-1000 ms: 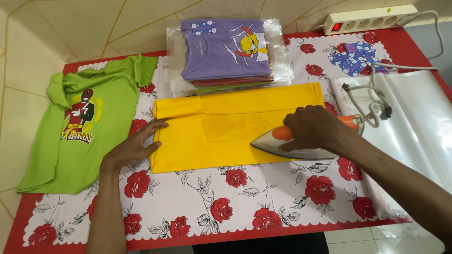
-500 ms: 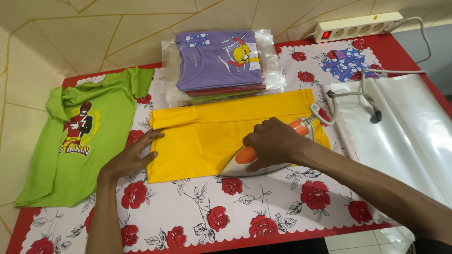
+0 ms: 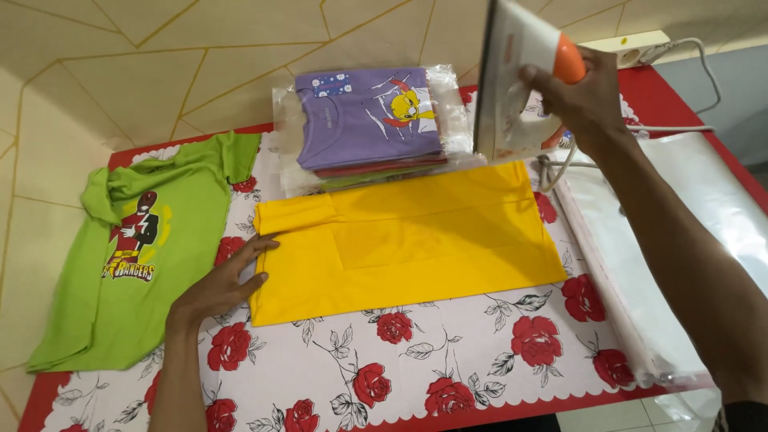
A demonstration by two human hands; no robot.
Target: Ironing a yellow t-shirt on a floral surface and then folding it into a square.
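Note:
A folded yellow shirt point(image 3: 416, 240) lies flat in the middle of a rose-patterned cloth point(image 3: 448, 360). My left hand point(image 3: 224, 280) rests open on the cloth, its fingertips touching the shirt's left edge. My right hand point(image 3: 580, 96) grips the orange handle of a white clothes iron point(image 3: 512, 76), held upright in the air above the shirt's far right corner, soleplate facing left. The iron's cord point(image 3: 560, 164) hangs down beside it.
A green printed T-shirt point(image 3: 136, 248) lies spread at the left. A stack of bagged folded shirts, purple on top point(image 3: 368, 120), sits behind the yellow one. Clear plastic bags point(image 3: 696, 232) lie piled at the right. A white power strip point(image 3: 640, 48) sits at the far right edge.
My right hand has lifted the iron off the yellow shirt and raised it up and to the far right. My left hand stayed at the shirt's left edge.

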